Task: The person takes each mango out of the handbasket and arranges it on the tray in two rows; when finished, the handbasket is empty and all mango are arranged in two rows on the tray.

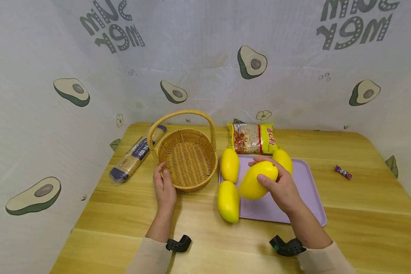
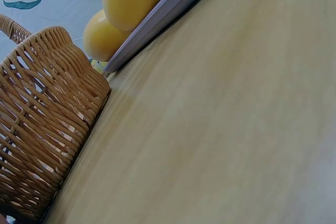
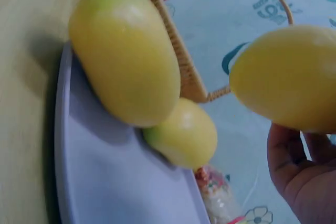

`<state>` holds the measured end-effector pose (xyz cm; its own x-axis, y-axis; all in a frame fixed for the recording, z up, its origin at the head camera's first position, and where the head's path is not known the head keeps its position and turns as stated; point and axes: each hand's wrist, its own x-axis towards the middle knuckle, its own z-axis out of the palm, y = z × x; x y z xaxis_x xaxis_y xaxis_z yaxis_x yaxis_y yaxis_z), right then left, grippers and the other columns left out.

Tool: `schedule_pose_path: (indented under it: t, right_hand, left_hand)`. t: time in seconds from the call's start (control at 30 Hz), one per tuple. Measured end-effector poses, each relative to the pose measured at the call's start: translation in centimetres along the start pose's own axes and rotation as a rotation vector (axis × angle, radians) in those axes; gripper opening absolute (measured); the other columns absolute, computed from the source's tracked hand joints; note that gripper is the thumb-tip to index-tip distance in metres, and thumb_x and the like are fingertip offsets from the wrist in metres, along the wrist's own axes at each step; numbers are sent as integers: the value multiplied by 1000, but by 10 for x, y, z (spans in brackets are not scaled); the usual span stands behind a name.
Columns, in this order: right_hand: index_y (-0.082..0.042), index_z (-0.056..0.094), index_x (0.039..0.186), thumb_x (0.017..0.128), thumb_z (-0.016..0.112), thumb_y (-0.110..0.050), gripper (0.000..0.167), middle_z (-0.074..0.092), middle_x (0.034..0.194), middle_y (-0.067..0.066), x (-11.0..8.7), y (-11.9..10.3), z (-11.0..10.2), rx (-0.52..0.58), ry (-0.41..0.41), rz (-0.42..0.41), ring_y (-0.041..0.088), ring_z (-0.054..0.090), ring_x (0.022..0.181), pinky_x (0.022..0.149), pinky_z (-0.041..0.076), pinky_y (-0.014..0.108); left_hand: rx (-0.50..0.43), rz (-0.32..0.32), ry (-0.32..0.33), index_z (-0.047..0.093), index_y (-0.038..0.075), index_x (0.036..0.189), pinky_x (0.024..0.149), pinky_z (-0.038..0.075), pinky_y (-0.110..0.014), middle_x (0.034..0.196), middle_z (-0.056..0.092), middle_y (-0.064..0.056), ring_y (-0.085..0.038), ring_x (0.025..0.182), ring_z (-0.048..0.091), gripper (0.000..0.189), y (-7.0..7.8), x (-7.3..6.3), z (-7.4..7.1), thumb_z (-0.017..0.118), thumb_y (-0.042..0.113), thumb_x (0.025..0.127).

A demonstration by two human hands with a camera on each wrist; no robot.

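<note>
My right hand holds a yellow mango above the lilac tray, thumb on the near side; in the right wrist view that mango is raised off the tray. Two more mangoes lie along the tray's left edge, one at the front and one behind it. Partly hidden behind my right hand is another mango. My left hand touches the front left side of a round wicker basket with its fingers extended. No items show inside the basket, and its handle stands upright.
Left of the basket lies a long packet of noodles. A yellow and red food bag rests behind the tray. Far to the right is a small purple wrapped candy. A patterned cloth hangs at the table's back.
</note>
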<state>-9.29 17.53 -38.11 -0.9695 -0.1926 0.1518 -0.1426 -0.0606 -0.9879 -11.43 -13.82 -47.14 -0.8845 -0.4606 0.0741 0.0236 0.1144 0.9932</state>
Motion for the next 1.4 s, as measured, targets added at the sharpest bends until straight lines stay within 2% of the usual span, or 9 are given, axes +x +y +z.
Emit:
schedule_pose_path:
  t: [0.17,0.47,0.63,0.7,0.8,0.93,1.13,1.23,1.4]
  right_hand:
    - [-20,61,132,99,57,-4,37,73,114,-10,0,3,-14,-28,55,28,8,64,101,85,54,20]
    - [-16,54,133,103,55,-6,32,63,116,-5,-4,4,-29,-45,98,73,8,70,101,85,54,22]
    - [-15,45,134,108,48,-23,28,59,116,-9,-8,3,-38,-267,141,162,10,59,98,81,50,23]
    - [-13,38,137,108,44,-25,32,53,117,-7,-9,3,-43,-307,131,216,12,54,98,81,49,22]
    - [-9,26,144,107,37,-17,40,40,120,-2,-11,4,-51,-246,89,279,14,48,101,83,48,20]
    - [-7,18,146,101,32,-4,47,33,128,3,-18,7,-63,-197,16,270,13,44,104,86,45,17]
    - [-5,11,154,108,39,-18,55,36,137,21,-27,6,-73,-471,-6,288,11,48,103,82,45,16]
    - [-10,7,159,108,49,-31,69,41,141,30,-30,6,-77,-588,10,323,21,55,111,81,46,16]
    - [-13,9,161,104,57,-41,80,43,139,34,-36,10,-84,-687,22,385,39,56,110,76,47,30]
  left_hand:
    - [-2,10,-2,47,12,146,123,23,-58,158,36,-17,-37,151,29,39,1,1,0,36,27,111]
    - [-7,-8,3,47,13,146,124,23,-56,159,37,-15,-35,151,30,39,-1,1,1,37,27,111]
    - [-11,-11,5,46,11,146,124,22,-57,159,35,-16,-36,152,28,39,-2,1,0,37,24,111]
    - [-7,-13,8,46,11,146,124,21,-57,160,35,-15,-36,152,28,39,-2,1,-1,37,24,111]
    - [1,-19,9,46,13,146,124,21,-55,160,35,-15,-35,152,28,39,-1,0,-2,36,25,111]
    - [-1,-20,5,47,14,146,124,22,-56,160,35,-14,-34,153,28,38,-1,0,-2,36,25,111]
    - [-15,-8,3,47,13,146,124,21,-55,160,35,-15,-34,153,27,38,-2,0,-2,37,26,111]
    - [-23,-6,-1,47,13,146,124,21,-55,159,34,-15,-34,152,27,38,-2,0,-1,37,25,111]
    - [-27,-9,-4,46,11,146,124,21,-55,158,36,-15,-34,152,28,39,-1,-1,0,37,25,111]
